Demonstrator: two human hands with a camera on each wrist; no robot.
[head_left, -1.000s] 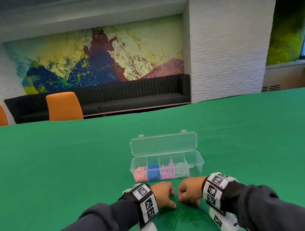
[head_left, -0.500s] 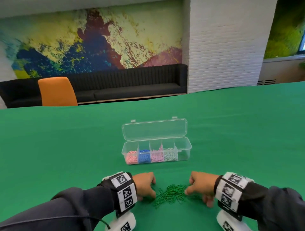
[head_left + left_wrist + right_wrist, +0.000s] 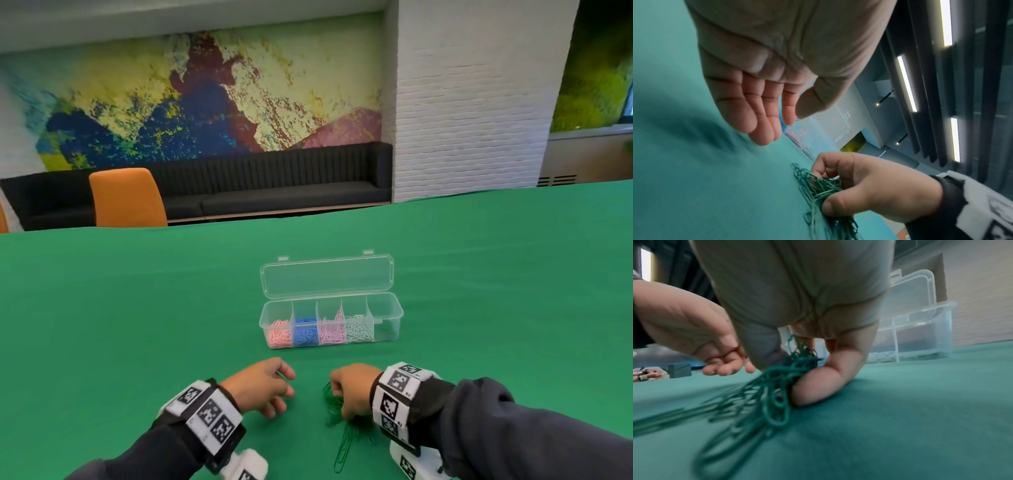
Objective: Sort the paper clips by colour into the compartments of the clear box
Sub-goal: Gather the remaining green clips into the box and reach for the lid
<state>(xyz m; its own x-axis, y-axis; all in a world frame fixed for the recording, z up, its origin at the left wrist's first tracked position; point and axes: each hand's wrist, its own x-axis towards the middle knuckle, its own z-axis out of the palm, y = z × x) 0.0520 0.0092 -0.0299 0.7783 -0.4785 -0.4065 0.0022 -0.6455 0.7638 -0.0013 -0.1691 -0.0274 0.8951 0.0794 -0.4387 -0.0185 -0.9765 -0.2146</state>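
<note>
Here, the fingers [image 3: 823, 169] of the right hand [image 3: 352, 389] are curled, with the thumb, around a bunch of green paper clips [image 3: 818, 186], which it gathers against the green table [image 3: 137, 325]; loose clips of the same bunch trail toward the near edge, one long clip [image 3: 344, 452] lying stretched out on its own. The left hand [image 3: 258, 385] hangs just beside the bunch, its fingers [image 3: 756, 116] relaxed, slightly bent and close together, holding nothing. Both wrists carry white bands with black square markers [image 3: 209, 414]. Beyond the hands, apart from them, stands the clear box [image 3: 388, 308] with its lid [image 3: 325, 275] tipped back. From left to right its compartments hold salmon-pink clips [image 3: 280, 337], blue clips [image 3: 305, 334], pink clips [image 3: 331, 332] and white clips [image 3: 358, 330]; whether anything lies in the rightmost compartment cannot be told. Behind the table stand an orange chair [image 3: 126, 198] and a dark bench [image 3: 274, 185].
</note>
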